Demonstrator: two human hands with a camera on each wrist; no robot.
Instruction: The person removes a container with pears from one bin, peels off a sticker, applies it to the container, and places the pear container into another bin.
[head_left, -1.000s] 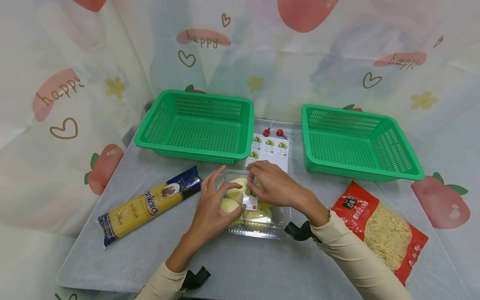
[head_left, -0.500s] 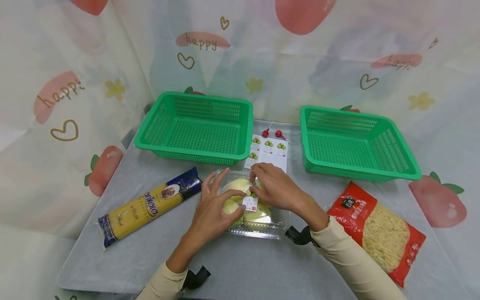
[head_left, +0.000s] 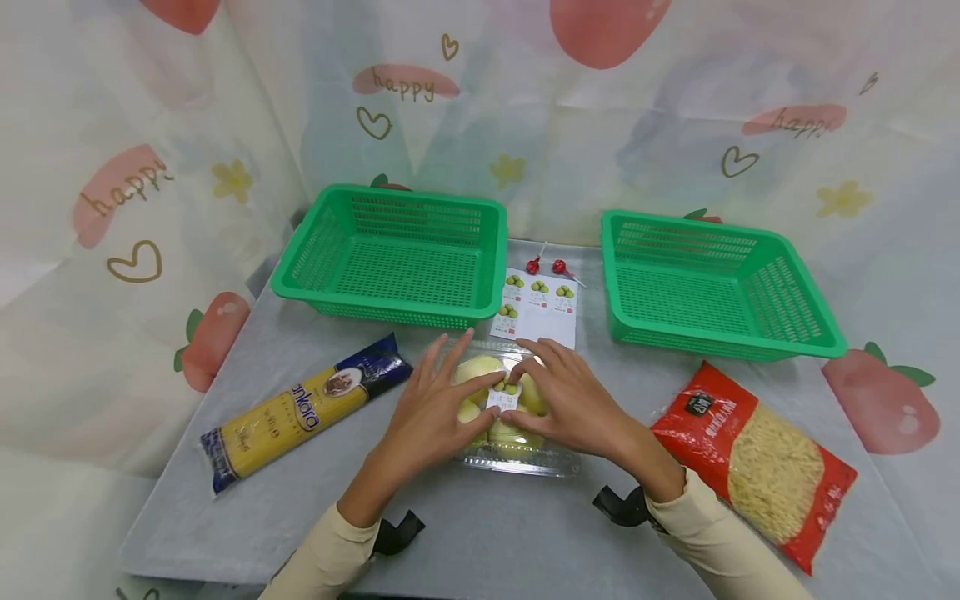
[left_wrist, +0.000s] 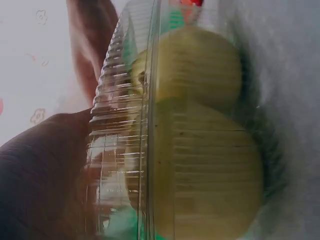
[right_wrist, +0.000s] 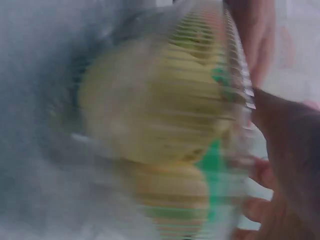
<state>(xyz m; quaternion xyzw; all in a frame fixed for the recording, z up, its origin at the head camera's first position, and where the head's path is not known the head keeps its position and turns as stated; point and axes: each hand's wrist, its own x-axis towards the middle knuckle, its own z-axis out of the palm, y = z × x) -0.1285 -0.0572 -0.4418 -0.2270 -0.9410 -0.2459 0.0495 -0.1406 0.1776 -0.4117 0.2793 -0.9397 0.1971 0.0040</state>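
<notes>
A clear plastic clamshell box (head_left: 525,465) holds several pale yellow-green round fruits (left_wrist: 205,165). On its lid lies a small white label (head_left: 504,402) with a green fruit picture. My left hand (head_left: 427,412) is at the label's left side, index finger and thumb tips touching its edge, the other fingers spread. From the right, my right hand (head_left: 577,404) puts index finger and thumb on the label's opposite edge. In the right wrist view, the lid's ridged side stands between camera and fruits (right_wrist: 155,105), somewhat blurred.
Behind the box lies a label sheet (head_left: 551,323), with two red lollipops (head_left: 533,266) beyond it. Green baskets stand at back left (head_left: 405,262) and back right (head_left: 697,287). A yellow-blue spaghetti pack (head_left: 300,412) lies left, a red noodle bag (head_left: 757,458) right.
My right hand has stopped pinching the label's upper part and moved down to its right edge, fingers spreading. The label now lies flat on the lid. My left hand stays beside it.
</notes>
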